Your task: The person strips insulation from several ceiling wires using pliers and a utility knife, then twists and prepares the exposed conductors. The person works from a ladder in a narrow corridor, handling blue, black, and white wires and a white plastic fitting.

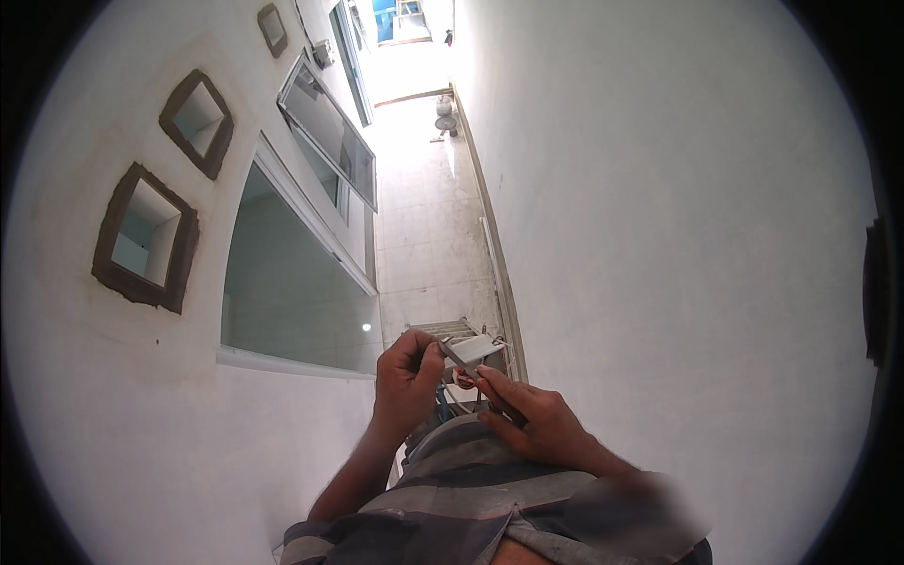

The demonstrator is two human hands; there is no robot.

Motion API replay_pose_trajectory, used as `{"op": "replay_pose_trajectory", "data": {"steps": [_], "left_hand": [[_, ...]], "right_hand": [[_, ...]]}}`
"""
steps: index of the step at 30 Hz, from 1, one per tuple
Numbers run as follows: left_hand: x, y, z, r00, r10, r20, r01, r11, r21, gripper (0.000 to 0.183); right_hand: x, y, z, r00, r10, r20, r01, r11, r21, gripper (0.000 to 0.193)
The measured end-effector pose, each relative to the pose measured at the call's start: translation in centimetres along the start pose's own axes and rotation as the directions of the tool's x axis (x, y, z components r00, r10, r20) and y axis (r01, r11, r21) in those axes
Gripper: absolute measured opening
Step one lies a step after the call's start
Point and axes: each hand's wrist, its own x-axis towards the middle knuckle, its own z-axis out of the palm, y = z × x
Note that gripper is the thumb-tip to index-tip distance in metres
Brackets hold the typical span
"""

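Note:
In front of my waist my two hands meet at a small, flat grey strip (454,354). The thumb and fingers of my left hand (405,377) are closed in a pinch on its upper end. My right hand (535,412) has its thumb and forefinger at the lower end, with the other fingers curled. What exactly the strip is cannot be made out. Just beyond it shows a whitish flat piece (482,349), which may be the top of the ladder. Beneath my hands are reddish and pale cords or wires (461,379), partly hidden by my fingers.
A ladder (443,328) stands below me in a narrow tiled passage (414,235). A white wall (678,235) rises on the right. On the left are a large window (292,273), an outward-tilted window sash (330,122) and square wall openings (146,231) with rough brown edges.

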Motion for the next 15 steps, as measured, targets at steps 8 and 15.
{"op": "replay_pose_trajectory", "data": {"steps": [8, 15], "left_hand": [[0.0, -0.2, 0.1, 0.998, 0.037, -0.055, -0.026, 0.984, 0.179, 0.014], [0.0, -0.7, 0.2, 0.992, 0.121, -0.046, -0.106, 0.962, 0.251, 0.013]], "right_hand": [[0.6, -0.2, -0.3, 0.991, 0.112, 0.078, -0.119, 0.988, 0.096, 0.056], [0.8, -0.8, -0.4, 0.982, 0.161, 0.096, -0.175, 0.970, 0.167, 0.054]]}}
